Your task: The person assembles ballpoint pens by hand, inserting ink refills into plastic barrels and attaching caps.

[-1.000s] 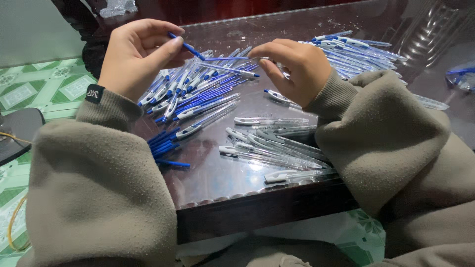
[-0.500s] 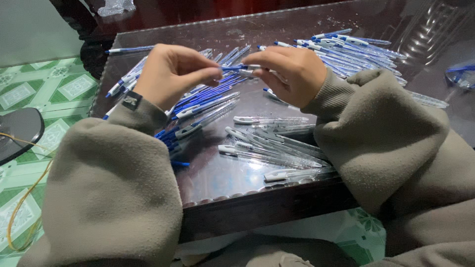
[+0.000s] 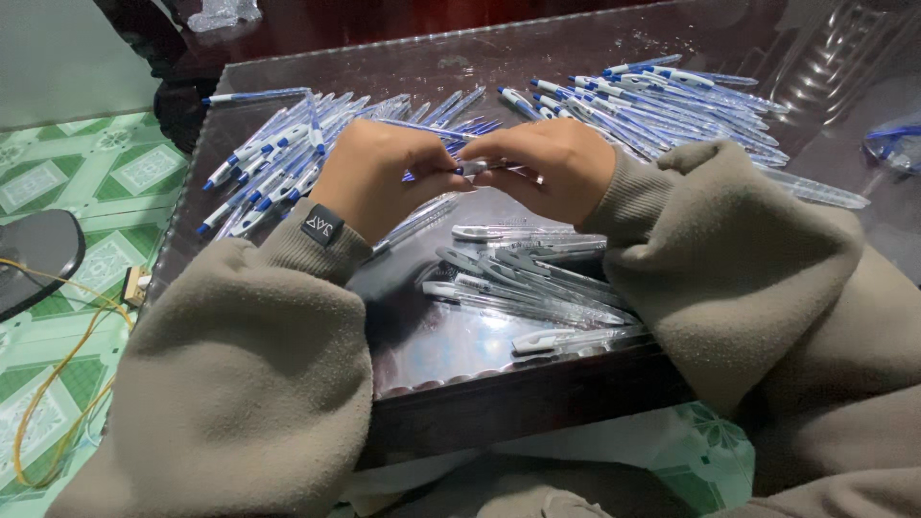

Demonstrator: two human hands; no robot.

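Landmark = the dark glossy table point(image 3: 451, 355); everything placed off that.

Far left, off the table edge: green-and-white patterned floor tiles point(image 3: 58, 173), a yellow cable point(image 3: 58, 384) looping over them, and a dark rounded object point(image 3: 34, 254) whose kind I can't tell.

Table's left part: a pile of blue-and-white pens point(image 3: 273, 163), tips pointing down-left, fanned out.

On my left cuff, near the table's left-centre, a small black square label point(image 3: 323, 224) w/ white marks.

Table centre, above the surface: my left hand point(image 3: 379, 177) curled in, fingers pinched round one end of a small pen part point(image 3: 477, 166). My right hand point(image 3: 549, 163) meets it, fingers nearly closed on the other end. Thumbs almost touching. Part is white/blue, mostly hidden by my fingers; can't tell exactly what piece it is.

Just in front of my hands, toward the table's near edge: a heap of clear pen barrels point(image 3: 532, 278), lying roughly crosswise.

Table's far right: second pile of blue-and-white pens point(image 3: 652, 101), packed side by side.

Beyond the table's right edge: crumpled clear plastic bag point(image 3: 892, 144) w/ blue bits inside.

Far side, past the table's back-left corner: another clear plastic wrapper point(image 3: 223, 13).
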